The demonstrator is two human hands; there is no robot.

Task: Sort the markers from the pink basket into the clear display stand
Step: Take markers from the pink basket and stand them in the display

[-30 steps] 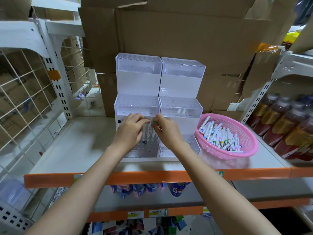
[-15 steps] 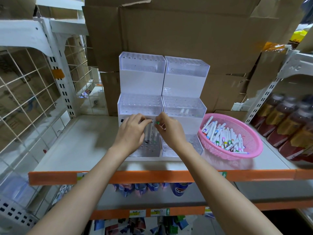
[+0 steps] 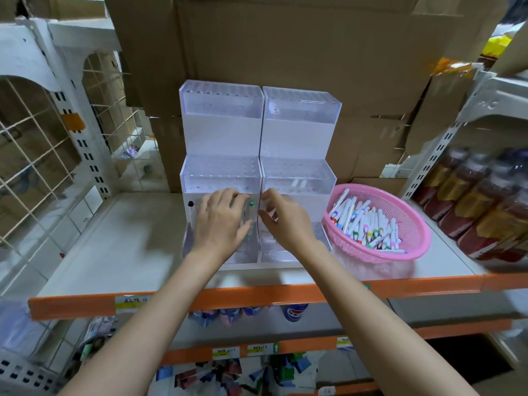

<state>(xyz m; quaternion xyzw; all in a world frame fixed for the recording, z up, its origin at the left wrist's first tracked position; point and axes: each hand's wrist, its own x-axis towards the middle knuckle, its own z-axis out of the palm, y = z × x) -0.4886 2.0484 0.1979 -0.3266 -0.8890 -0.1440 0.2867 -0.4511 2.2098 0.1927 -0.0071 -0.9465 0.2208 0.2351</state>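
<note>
Cardboard cartons stack up behind a white store shelf with an orange front edge, and we start at the far left with the wire grid panel, nothing happening there. Moving in, the clear display stand sits mid-shelf in stepped tiers, and its near left tier is where the action is. A black-capped marker stands at that tier's left edge. The left hand lies over the tier, fingers curved down across the slots; whether they are grasping a marker underneath, I cannot tell. Just right of it, and here is the change, the green-capped marker now stands upright in the stand on its own. A second ago both hands were pinched together on it; now the right hand has let go and drawn a little to the right, fingers released and loosely curled on nothing. That looks like one more marker seated. Two pale markers show in the middle right tier. Further right, the pink basket is still piled with loose markers, so plenty of sorting remains, and I'd expect that free right hand to head there. Brown bottles line the far right.
</note>
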